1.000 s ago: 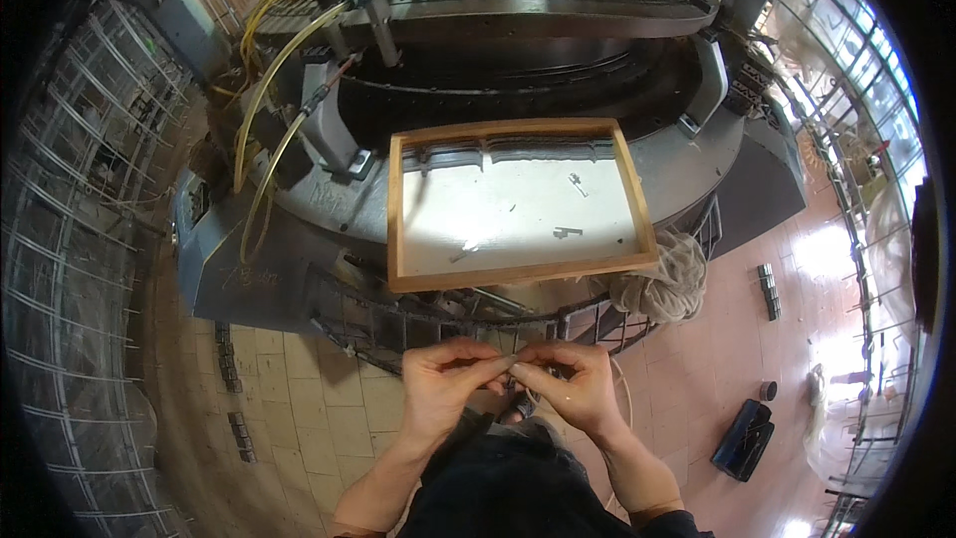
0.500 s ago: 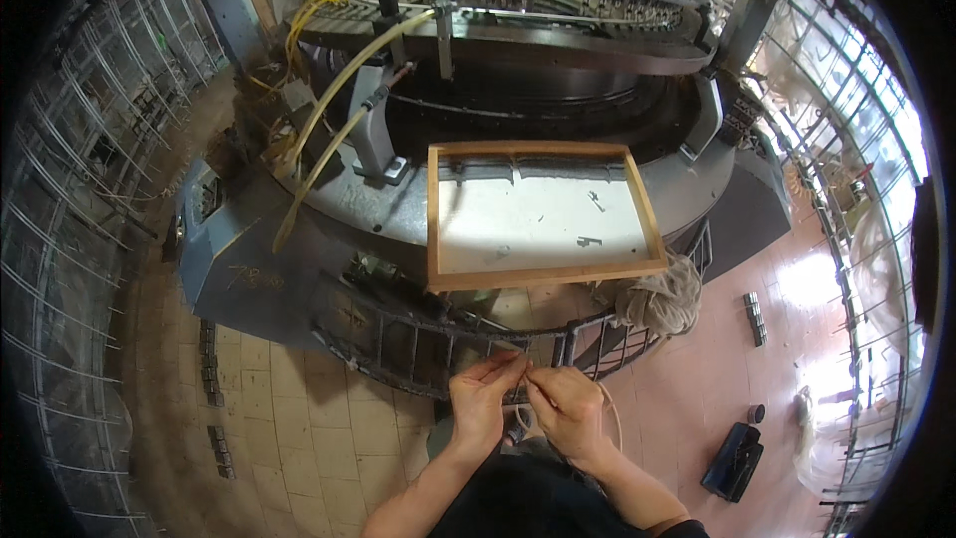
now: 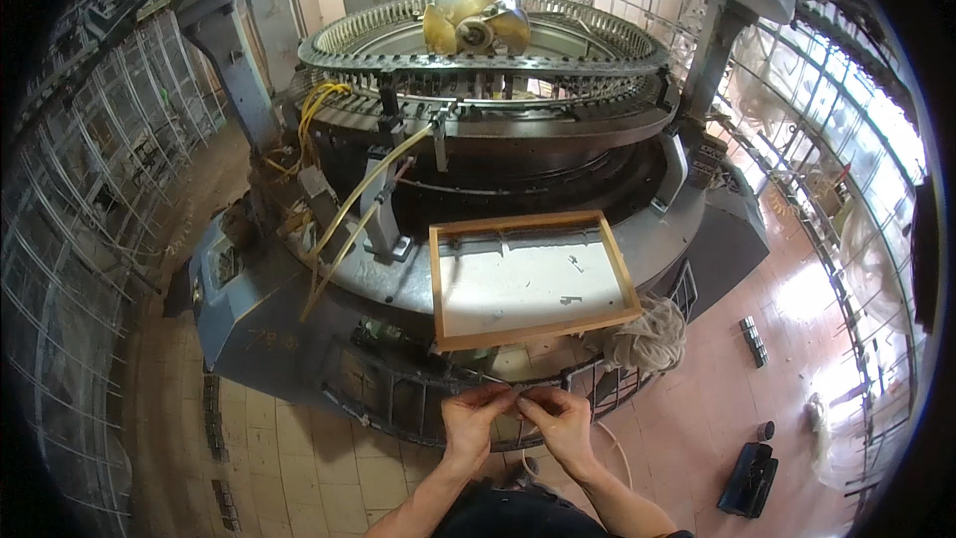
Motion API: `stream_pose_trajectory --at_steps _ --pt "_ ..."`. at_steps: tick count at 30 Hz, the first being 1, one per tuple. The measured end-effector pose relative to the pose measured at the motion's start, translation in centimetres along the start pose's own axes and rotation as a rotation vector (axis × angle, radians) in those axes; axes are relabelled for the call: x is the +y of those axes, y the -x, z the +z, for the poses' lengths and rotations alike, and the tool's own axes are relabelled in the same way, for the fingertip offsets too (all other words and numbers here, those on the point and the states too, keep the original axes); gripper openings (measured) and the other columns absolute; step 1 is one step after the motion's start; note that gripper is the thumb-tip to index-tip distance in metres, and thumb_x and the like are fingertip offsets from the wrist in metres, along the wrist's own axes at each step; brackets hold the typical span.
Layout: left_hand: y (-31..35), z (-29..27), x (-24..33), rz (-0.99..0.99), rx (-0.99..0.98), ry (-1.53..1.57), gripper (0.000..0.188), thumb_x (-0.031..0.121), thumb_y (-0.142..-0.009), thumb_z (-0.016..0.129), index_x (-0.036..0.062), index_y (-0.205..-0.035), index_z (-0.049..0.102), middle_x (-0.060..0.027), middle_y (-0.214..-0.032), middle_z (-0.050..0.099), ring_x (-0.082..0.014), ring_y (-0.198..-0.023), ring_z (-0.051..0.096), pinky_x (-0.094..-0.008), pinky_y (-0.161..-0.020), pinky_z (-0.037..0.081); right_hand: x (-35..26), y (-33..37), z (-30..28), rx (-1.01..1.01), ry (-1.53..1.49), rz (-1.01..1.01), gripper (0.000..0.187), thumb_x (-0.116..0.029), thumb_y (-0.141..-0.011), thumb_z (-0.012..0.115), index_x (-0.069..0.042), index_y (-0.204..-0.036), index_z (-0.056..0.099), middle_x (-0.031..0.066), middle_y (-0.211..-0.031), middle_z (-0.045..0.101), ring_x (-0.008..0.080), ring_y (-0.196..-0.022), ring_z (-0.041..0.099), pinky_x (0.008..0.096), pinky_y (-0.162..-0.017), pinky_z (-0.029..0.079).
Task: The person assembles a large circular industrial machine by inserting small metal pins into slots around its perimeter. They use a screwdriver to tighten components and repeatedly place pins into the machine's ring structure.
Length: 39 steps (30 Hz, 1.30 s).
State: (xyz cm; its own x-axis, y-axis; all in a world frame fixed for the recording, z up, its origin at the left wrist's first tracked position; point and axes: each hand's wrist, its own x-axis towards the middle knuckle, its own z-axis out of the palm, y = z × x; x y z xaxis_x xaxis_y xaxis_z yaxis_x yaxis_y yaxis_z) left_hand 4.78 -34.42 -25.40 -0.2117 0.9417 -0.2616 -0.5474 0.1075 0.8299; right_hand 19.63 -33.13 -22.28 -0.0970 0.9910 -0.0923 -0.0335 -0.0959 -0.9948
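Observation:
My left hand [image 3: 468,423] and my right hand [image 3: 563,423] meet at the fingertips in front of my body, thumbs and forefingers pinched together. Whatever lies between them is too small to make out. Just beyond them, a shallow wooden-framed tray [image 3: 538,329] with a white bottom rests on the edge of a large circular knitting machine [image 3: 329,134]. Inside the tray are small metal pieces [image 3: 571,300], and a dark row of thin parts lines its far side.
A bundle of pale yarn or rag [image 3: 647,336] hangs at the tray's right corner. Yellow hoses [image 3: 363,191] run down the machine's left. On the tiled floor at right sits a dark blue toolbox [image 3: 749,481]; dark metal blocks [image 3: 754,342] lie farther off. Wire racks flank both sides.
My view has tilted up, so the machine and tray appear lower and a brass-coloured fan shows. Both hands stay pinched together; the right fingers now sit more level with the left.

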Motion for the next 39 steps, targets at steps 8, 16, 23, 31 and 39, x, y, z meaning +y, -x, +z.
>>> stream_pose_trajectory --at_steps 8,16,23,31,39 --pt "-2.7 0.7 1.0 -0.133 -0.12 -0.163 0.02 0.0 -0.087 0.078 -0.0008 -0.106 0.078 -0.0118 -0.102 0.078 -0.0203 -0.095 0.073 -0.0352 -0.089 0.057 -1.4 -0.7 0.1 0.156 0.222 -0.035 0.018 -0.011 -0.093 0.071 0.005 -0.095 0.076 0.0077 -0.075 0.072 0.0118 -0.069 0.066 0.0276 -0.064 0.052" --pt "-3.5 2.4 0.0 -0.123 -0.315 -0.159 0.015 -0.001 -0.088 0.078 -0.0014 -0.103 0.077 -0.0114 -0.101 0.078 -0.0184 -0.09 0.073 -0.0312 -0.085 0.057 -0.7 1.6 -1.9 0.218 -0.023 0.118 0.02 -0.007 -0.099 0.065 0.008 -0.11 0.072 0.0092 -0.088 0.073 0.0116 -0.075 0.064 0.0271 -0.068 0.052" --pt "-3.2 4.3 -1.6 -0.207 -0.34 -0.123 0.013 0.001 -0.087 0.08 -0.002 -0.1 0.077 -0.0071 -0.095 0.077 -0.0127 -0.086 0.07 -0.0272 -0.082 0.054 1.2 3.6 -3.9 0.284 -0.297 0.197 0.024 -0.009 -0.106 0.057 0.007 -0.122 0.065 0.0112 -0.094 0.072 0.0144 -0.078 0.066 0.0265 -0.07 0.052" --pt "-2.6 5.9 -2.8 -0.217 -0.387 -0.174 0.013 0.002 -0.087 0.08 -0.0022 -0.099 0.077 -0.0079 -0.092 0.078 -0.0129 -0.084 0.07 -0.0267 -0.081 0.054 2.1 4.5 -5.1 0.361 -0.454 0.253 0.022 -0.016 -0.106 0.06 0.005 -0.11 0.067 0.0101 -0.091 0.071 0.0137 -0.073 0.065 0.0272 -0.062 0.051" --pt "-1.9 6.5 -3.8 -0.266 -0.425 -0.184 0.014 0.006 -0.089 0.079 -0.0026 -0.101 0.076 -0.0066 -0.095 0.076 -0.0124 -0.084 0.069 -0.0272 -0.083 0.054 2.5 4.7 -6.1 0.39 -0.398 0.215 0.019 -0.011 -0.102 0.067 0.007 -0.108 0.068 0.0131 -0.088 0.073 0.0149 -0.068 0.066 0.0267 -0.059 0.053"
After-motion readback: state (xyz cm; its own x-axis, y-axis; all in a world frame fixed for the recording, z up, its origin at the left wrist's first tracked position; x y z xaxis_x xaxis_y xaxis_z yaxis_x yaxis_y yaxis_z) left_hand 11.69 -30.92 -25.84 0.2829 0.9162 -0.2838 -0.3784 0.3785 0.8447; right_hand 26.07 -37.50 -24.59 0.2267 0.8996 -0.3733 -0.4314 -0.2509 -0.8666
